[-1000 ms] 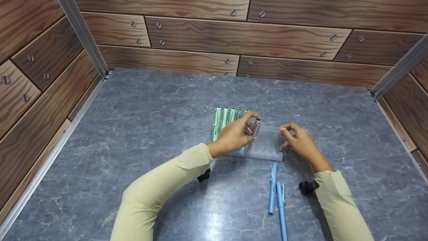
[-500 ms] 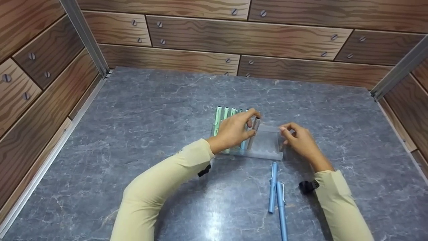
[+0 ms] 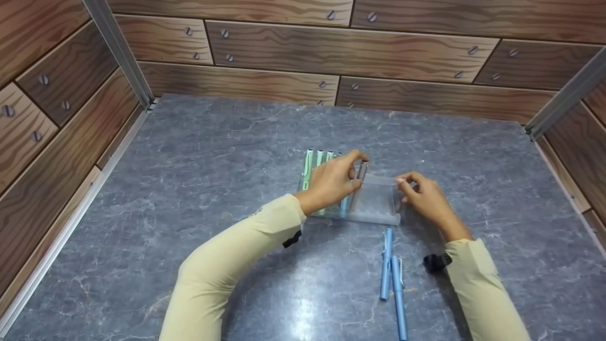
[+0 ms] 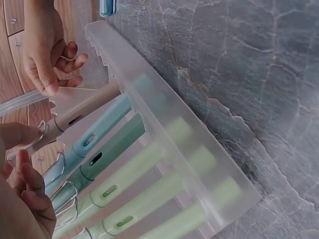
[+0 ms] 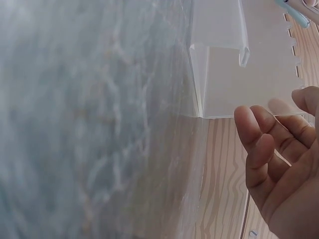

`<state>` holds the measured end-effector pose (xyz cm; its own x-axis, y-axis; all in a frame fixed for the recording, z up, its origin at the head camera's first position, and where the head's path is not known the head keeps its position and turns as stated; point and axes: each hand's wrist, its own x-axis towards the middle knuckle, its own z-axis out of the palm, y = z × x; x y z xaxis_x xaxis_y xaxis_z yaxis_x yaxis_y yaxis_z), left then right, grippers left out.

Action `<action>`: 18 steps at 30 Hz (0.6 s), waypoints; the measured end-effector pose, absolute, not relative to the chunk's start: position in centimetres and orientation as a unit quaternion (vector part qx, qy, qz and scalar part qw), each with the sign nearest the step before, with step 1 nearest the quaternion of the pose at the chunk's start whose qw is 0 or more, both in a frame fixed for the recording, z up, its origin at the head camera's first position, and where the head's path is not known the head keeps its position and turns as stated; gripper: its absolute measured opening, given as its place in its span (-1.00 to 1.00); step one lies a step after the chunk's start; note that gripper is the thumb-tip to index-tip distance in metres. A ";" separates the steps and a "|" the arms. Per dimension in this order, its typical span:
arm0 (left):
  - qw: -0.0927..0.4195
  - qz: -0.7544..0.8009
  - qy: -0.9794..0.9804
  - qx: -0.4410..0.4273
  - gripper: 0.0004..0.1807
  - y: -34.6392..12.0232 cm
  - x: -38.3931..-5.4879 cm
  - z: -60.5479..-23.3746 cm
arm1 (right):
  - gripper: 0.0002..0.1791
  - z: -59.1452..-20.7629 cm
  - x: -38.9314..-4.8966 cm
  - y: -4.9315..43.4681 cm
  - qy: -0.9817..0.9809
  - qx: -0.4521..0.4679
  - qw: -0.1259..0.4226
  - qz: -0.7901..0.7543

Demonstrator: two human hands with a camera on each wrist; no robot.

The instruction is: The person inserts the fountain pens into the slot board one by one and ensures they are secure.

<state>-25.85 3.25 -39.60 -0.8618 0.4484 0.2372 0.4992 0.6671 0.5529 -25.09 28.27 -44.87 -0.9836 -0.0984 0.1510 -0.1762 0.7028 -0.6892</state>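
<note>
A frosted clear pen rack (image 3: 374, 219) stands mid-table with a row of pens in its left part. My left hand (image 3: 330, 182) pinches a taupe-brown pen (image 4: 82, 112) near its clip end; the pen's lower end sits at the rack's front lip. Beside it lie a light blue pen (image 4: 102, 125), a teal pen (image 4: 112, 144) and several pale green pens (image 4: 124, 174), all clips toward the back. At the rack's right side, my right hand (image 3: 423, 196) pinches the upper edge between thumb and fingers, as the right wrist view also shows.
Two blue pens lie on the table in front of the rack, one blue pen (image 3: 387, 265) slightly farther back than the other blue pen (image 3: 399, 298). Wood-patterned walls (image 3: 284, 47) enclose the grey marbled table (image 3: 213, 156) at the back and sides.
My left hand has moved slightly away from me with the brown pen, which now stands closer in line with the row. The right hand has kept its place at the rack's edge.
</note>
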 end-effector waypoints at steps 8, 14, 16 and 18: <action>0.019 -0.332 -0.912 -0.242 -0.40 3.1 -25.7 -39.6 | -0.62 -44.8 -25.1 28.1 -0.924 0.071 0.042 0.373; 0.002 -0.343 -0.906 -0.249 -0.37 3.2 -25.1 -39.9 | -0.64 -44.7 -25.1 28.1 -0.924 0.069 0.044 0.374; -0.007 -0.342 -0.904 -0.255 -0.34 3.3 -24.8 -40.1 | -0.63 -44.7 -25.1 28.1 -0.924 0.068 0.044 0.373; -0.019 -0.341 -0.903 -0.262 -0.31 3.4 -24.4 -40.3 | -0.63 -44.7 -25.1 28.1 -0.925 0.065 0.043 0.373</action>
